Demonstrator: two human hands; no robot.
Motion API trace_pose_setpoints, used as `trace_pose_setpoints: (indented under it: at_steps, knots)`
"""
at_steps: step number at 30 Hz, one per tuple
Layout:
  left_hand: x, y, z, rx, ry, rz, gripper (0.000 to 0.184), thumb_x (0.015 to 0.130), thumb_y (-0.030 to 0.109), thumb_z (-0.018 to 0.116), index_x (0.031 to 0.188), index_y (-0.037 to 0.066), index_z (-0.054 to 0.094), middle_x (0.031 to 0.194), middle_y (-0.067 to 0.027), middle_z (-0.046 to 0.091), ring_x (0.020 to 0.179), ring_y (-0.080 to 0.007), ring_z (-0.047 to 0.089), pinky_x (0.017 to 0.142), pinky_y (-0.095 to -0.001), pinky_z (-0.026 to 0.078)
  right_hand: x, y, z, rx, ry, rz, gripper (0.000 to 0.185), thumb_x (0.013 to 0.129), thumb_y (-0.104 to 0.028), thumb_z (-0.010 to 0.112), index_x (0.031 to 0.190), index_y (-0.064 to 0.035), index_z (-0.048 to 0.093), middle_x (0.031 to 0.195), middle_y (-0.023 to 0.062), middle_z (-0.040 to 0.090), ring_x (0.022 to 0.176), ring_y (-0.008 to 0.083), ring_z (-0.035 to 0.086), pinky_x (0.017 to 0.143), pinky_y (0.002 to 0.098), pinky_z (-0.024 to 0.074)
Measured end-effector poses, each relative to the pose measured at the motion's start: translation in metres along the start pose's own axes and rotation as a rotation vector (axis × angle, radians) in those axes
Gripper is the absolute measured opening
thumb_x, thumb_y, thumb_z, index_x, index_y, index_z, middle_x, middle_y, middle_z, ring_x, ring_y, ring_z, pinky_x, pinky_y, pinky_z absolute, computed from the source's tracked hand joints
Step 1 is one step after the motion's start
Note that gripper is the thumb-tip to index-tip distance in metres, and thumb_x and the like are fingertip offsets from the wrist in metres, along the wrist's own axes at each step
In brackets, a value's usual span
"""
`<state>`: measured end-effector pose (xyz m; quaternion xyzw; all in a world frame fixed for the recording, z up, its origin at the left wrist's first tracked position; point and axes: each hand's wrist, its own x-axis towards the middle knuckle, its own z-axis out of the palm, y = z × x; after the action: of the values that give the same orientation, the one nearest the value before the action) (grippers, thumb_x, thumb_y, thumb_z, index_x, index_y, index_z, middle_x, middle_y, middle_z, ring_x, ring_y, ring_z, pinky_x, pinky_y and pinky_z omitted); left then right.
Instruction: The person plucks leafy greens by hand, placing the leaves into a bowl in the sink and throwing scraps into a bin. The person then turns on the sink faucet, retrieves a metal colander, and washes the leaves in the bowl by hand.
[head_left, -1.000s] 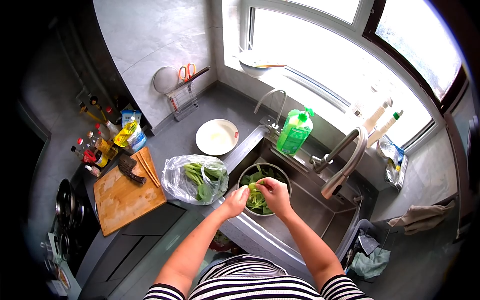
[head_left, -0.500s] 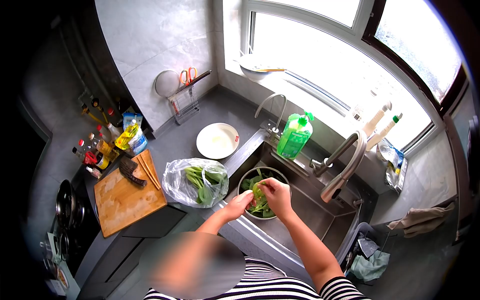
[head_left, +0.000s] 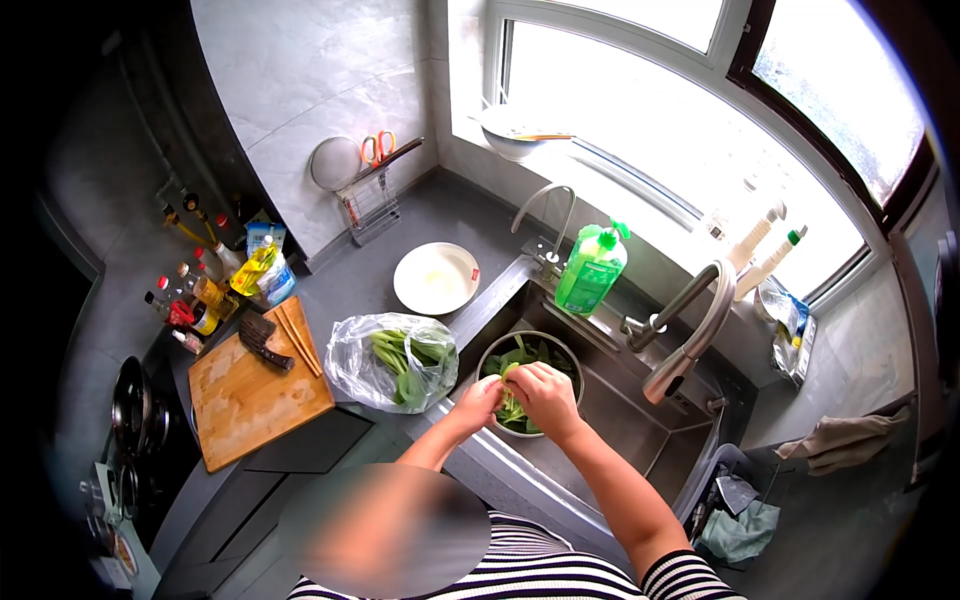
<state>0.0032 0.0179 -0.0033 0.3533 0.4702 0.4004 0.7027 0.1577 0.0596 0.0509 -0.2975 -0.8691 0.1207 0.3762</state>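
Observation:
Over the sink (head_left: 625,430), both hands are closed and close together above a round metal pot (head_left: 580,372) of leafy greens (head_left: 545,352). Pinched between the fingertips is a pale-green piece of leafy vegetable (head_left: 509,371). My left hand (head_left: 478,403) grips it from the left, thumb up. From the right, my right hand (head_left: 547,397) has its fingers curled on the same piece, hiding part of it. To the left of the pot, a clear plastic bag (head_left: 347,358) lies at the sink's edge with more long-stemmed greens (head_left: 408,352) inside.
A white plate (head_left: 437,262) rests on the counter behind the bag. At left are a wooden cutting board (head_left: 250,410) with a cleaver (head_left: 262,342) and chopsticks (head_left: 298,340). A green soap bottle (head_left: 590,280) and curved faucet (head_left: 722,300) border the sink.
My right hand has turned and lowered slightly, its knuckles now facing up. Less of the vegetable piece shows between my hands. My left hand has moved slightly left.

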Motion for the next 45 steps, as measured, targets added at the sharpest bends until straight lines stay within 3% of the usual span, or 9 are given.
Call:
trace_pose_setpoints:
  at_steps: [6, 7, 11, 14, 17, 22, 32, 38, 45]
  knots:
    - [0.019, -0.020, -0.003, 0.837, 0.305, 0.299, 0.021, 0.089, 0.022, 0.050, 0.086, 0.002, 0.055, 0.069, -0.0125, 0.056, 0.064, -0.0252, 0.055, 0.059, -0.0338, 0.045, -0.010, 0.007, 0.007, 0.019, -0.052, 0.006, 0.009, 0.077, -0.012, 0.065, 0.079, -0.0062, 0.059, 0.077, 0.0065, 0.062, 0.072, 0.0240, 0.061, 0.063, 0.0338, 0.0492]
    - [0.017, -0.018, -0.001, 0.817, 0.278, 0.343, 0.026, 0.088, 0.027, 0.050, 0.085, 0.001, 0.053, 0.081, -0.0241, 0.059, 0.080, -0.0451, 0.054, 0.066, -0.0482, 0.044, -0.011, 0.007, 0.007, 0.037, -0.044, 0.033, 0.008, 0.077, -0.011, 0.064, 0.079, -0.0062, 0.058, 0.076, 0.0066, 0.061, 0.072, 0.0241, 0.060, 0.064, 0.0339, 0.0489]
    - [0.022, -0.041, 0.001, 0.809, 0.279, 0.370, 0.025, 0.087, 0.025, 0.048, 0.083, 0.001, 0.053, 0.082, -0.0250, 0.058, 0.082, -0.0459, 0.054, 0.071, -0.0499, 0.044, 0.010, 0.001, 0.006, 0.167, 0.100, 0.165, 0.008, 0.076, -0.009, 0.067, 0.077, -0.0048, 0.061, 0.071, 0.0100, 0.060, 0.067, 0.0263, 0.060, 0.061, 0.0359, 0.0478]
    - [0.018, -0.037, -0.006, 0.594, 0.238, 0.110, 0.022, 0.091, 0.026, 0.051, 0.089, 0.006, 0.059, 0.075, -0.0057, 0.061, 0.064, -0.0143, 0.055, 0.055, -0.0317, 0.045, 0.008, 0.028, -0.001, 0.239, 0.168, 0.396, 0.011, 0.075, -0.009, 0.069, 0.081, -0.0019, 0.063, 0.068, 0.0137, 0.061, 0.058, 0.0267, 0.061, 0.055, 0.0334, 0.0479]
    - [0.010, -0.030, -0.009, 0.027, 0.164, -0.062, 0.018, 0.094, 0.028, 0.052, 0.096, 0.012, 0.060, 0.081, 0.0053, 0.060, 0.066, 0.0003, 0.045, 0.052, -0.0189, 0.042, -0.013, 0.059, 0.000, 0.105, -0.017, 0.549, 0.021, 0.075, -0.012, 0.071, 0.093, -0.0022, 0.066, 0.075, 0.0122, 0.065, 0.064, 0.0219, 0.064, 0.059, 0.0290, 0.0497]
    - [0.004, -0.021, 0.000, -0.056, 0.163, -0.032, 0.020, 0.095, 0.027, 0.050, 0.102, 0.011, 0.060, 0.082, 0.0052, 0.059, 0.066, -0.0017, 0.043, 0.053, -0.0180, 0.040, -0.027, 0.044, 0.003, 0.347, -0.186, 0.503, 0.029, 0.075, -0.010, 0.073, 0.103, -0.0041, 0.065, 0.091, 0.0084, 0.064, 0.069, 0.0143, 0.062, 0.062, 0.0254, 0.0490]
    - [0.001, -0.023, 0.001, -0.116, 0.140, 0.018, 0.022, 0.093, 0.031, 0.054, 0.104, 0.013, 0.063, 0.083, 0.0078, 0.059, 0.068, -0.0008, 0.049, 0.055, -0.0171, 0.040, -0.031, 0.032, 0.021, 0.693, -0.065, 0.784, 0.009, 0.079, -0.007, 0.066, 0.086, -0.0028, 0.069, 0.073, 0.0078, 0.064, 0.055, 0.0149, 0.059, 0.055, 0.0255, 0.0471]
    - [0.005, -0.022, -0.001, -0.075, 0.252, -0.001, 0.022, 0.092, 0.030, 0.056, 0.103, 0.011, 0.063, 0.083, 0.0046, 0.064, 0.068, -0.0018, 0.056, 0.054, -0.0167, 0.041, -0.014, 0.008, 0.004, -0.004, 0.037, 0.060, 0.004, 0.074, -0.012, 0.067, 0.077, -0.0094, 0.067, 0.074, 0.0045, 0.060, 0.067, 0.0216, 0.060, 0.058, 0.0307, 0.0478]
    - [0.002, -0.022, 0.009, -0.278, 0.279, -0.029, 0.019, 0.093, 0.025, 0.054, 0.099, 0.009, 0.062, 0.084, 0.0013, 0.065, 0.076, -0.0073, 0.065, 0.059, -0.0187, 0.049, -0.017, 0.004, 0.011, -0.004, -0.042, 0.262, 0.006, 0.073, -0.013, 0.068, 0.076, -0.0083, 0.064, 0.075, 0.0051, 0.061, 0.069, 0.0238, 0.061, 0.059, 0.0329, 0.0482]
